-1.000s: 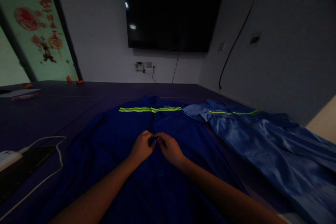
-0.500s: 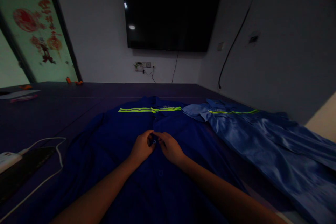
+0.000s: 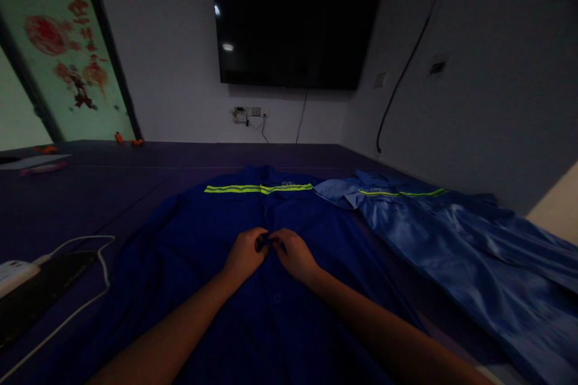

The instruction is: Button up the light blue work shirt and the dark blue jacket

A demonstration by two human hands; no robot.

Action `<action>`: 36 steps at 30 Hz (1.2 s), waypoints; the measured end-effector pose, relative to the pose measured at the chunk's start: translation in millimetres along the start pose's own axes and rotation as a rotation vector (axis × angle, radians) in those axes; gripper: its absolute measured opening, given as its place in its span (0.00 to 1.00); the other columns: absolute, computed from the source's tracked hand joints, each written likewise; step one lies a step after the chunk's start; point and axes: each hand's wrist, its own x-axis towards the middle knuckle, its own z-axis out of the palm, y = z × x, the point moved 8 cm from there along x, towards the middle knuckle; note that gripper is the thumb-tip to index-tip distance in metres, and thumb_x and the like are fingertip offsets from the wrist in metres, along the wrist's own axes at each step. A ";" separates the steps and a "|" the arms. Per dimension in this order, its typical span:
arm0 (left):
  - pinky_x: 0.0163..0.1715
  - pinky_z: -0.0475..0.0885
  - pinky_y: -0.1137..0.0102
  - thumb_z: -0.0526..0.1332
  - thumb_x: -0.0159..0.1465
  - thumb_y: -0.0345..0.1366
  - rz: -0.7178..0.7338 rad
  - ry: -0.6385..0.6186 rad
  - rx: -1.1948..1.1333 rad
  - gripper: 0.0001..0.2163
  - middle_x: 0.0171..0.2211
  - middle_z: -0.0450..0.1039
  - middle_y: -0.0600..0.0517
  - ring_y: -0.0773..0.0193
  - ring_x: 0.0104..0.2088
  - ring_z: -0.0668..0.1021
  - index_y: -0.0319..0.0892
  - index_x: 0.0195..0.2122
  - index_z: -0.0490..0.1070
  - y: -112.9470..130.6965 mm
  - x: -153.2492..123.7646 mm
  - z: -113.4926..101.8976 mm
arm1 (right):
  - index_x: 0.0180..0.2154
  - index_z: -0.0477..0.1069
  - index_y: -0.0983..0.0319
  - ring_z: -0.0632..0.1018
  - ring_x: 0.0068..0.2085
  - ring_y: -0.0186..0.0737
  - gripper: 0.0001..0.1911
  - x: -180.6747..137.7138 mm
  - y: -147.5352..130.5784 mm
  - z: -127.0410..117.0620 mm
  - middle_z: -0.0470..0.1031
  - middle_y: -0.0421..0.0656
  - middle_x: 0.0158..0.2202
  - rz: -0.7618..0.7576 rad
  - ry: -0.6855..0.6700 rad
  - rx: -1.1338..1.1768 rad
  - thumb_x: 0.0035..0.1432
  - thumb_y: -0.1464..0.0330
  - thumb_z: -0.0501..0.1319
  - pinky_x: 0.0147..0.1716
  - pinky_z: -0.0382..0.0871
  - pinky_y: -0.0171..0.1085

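Observation:
A dark blue work jacket [image 3: 217,216] with a yellow-green stripe across its chest lies spread out in front of me, collar pointing away. At its front opening, my left hand [image 3: 247,250] pinches the edge of the cloth between thumb and fingers. Close beside it my right hand [image 3: 293,254] is also curled in a pinch on the front placket. The two sets of fingertips nearly meet, and the bit of cloth between them is dark and partly hidden. Lower on the placket a button [image 3: 276,298] shows faintly.
To the right lies a second, lighter blue work garment [image 3: 419,246] with a similar stripe. On the left, a white power strip [image 3: 15,277] with a white cable [image 3: 106,271] rests by a dark flat object [image 3: 58,283]. A television [image 3: 295,27] hangs on the far wall.
Both hands stay at the front opening with only small finger shifts. A light spot, perhaps a button, visible between the fingers before is now covered.

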 end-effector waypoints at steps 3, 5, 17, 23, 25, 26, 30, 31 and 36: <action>0.27 0.64 0.73 0.59 0.51 0.29 -0.004 0.001 0.029 0.09 0.25 0.71 0.52 0.67 0.25 0.71 0.39 0.34 0.72 1.6 0.1 -1.2 | 0.37 0.71 0.63 0.73 0.39 0.37 0.13 0.0 -0.7 -0.5 0.73 0.45 0.37 0.006 -0.001 -0.009 0.52 0.78 0.52 0.42 0.64 0.36; 0.27 0.63 0.74 0.59 0.51 0.29 -0.002 -0.007 0.048 0.06 0.24 0.71 0.53 0.67 0.25 0.71 0.39 0.30 0.72 3.1 0.2 -1.5 | 0.36 0.71 0.62 0.73 0.39 0.37 0.13 0.1 -0.5 -0.5 0.73 0.45 0.37 0.008 -0.001 -0.011 0.52 0.78 0.52 0.41 0.64 0.36; 0.25 0.60 0.75 0.58 0.52 0.29 -0.003 -0.004 0.082 0.04 0.22 0.70 0.53 0.68 0.24 0.70 0.39 0.26 0.72 3.9 0.7 -2.1 | 0.35 0.71 0.64 0.73 0.39 0.36 0.10 0.3 0.1 -0.4 0.73 0.45 0.37 0.050 -0.025 -0.017 0.53 0.76 0.53 0.41 0.64 0.34; 0.24 0.58 0.75 0.58 0.52 0.30 -0.025 0.001 0.085 0.04 0.20 0.68 0.54 0.69 0.23 0.69 0.38 0.23 0.71 5.0 0.4 -3.8 | 0.36 0.71 0.63 0.73 0.39 0.36 0.10 1.4 3.0 1.2 0.73 0.45 0.37 0.073 -0.035 -0.025 0.53 0.75 0.54 0.41 0.63 0.34; 0.23 0.58 0.75 0.59 0.52 0.30 -0.035 0.008 0.087 0.04 0.19 0.68 0.54 0.69 0.23 0.69 0.38 0.22 0.70 4.7 0.4 -4.4 | 0.36 0.71 0.64 0.73 0.40 0.36 0.10 1.6 4.5 2.3 0.73 0.45 0.37 0.081 -0.041 -0.027 0.53 0.75 0.54 0.41 0.63 0.34; 0.23 0.58 0.75 0.59 0.52 0.30 -0.039 0.012 0.088 0.04 0.19 0.68 0.54 0.69 0.22 0.69 0.38 0.22 0.70 4.6 0.5 -4.7 | 0.36 0.71 0.64 0.73 0.40 0.36 0.10 1.7 4.9 3.0 0.73 0.45 0.37 0.083 -0.046 -0.026 0.53 0.75 0.54 0.41 0.63 0.33; 0.23 0.57 0.75 0.59 0.52 0.30 -0.050 0.022 0.093 0.04 0.18 0.67 0.55 0.70 0.22 0.68 0.38 0.21 0.69 3.9 0.6 -5.3 | 0.37 0.71 0.64 0.73 0.40 0.36 0.10 1.4 5.3 3.2 0.73 0.45 0.38 0.094 -0.046 -0.032 0.53 0.74 0.54 0.41 0.63 0.33; 0.23 0.57 0.75 0.59 0.52 0.30 -0.052 0.023 0.097 0.04 0.18 0.67 0.55 0.70 0.22 0.68 0.38 0.21 0.69 3.6 0.7 -5.4 | 0.37 0.71 0.64 0.73 0.40 0.36 0.09 1.2 4.9 2.7 0.73 0.45 0.38 0.095 -0.043 -0.034 0.53 0.74 0.54 0.41 0.63 0.33; 0.23 0.56 0.75 0.60 0.52 0.31 -0.048 0.028 0.112 0.05 0.18 0.67 0.54 0.70 0.22 0.68 0.38 0.20 0.69 2.3 2.0 -5.1 | 0.35 0.71 0.64 0.73 0.39 0.36 0.09 1.0 1.0 0.3 0.74 0.45 0.36 0.094 -0.038 -0.036 0.53 0.75 0.54 0.40 0.64 0.33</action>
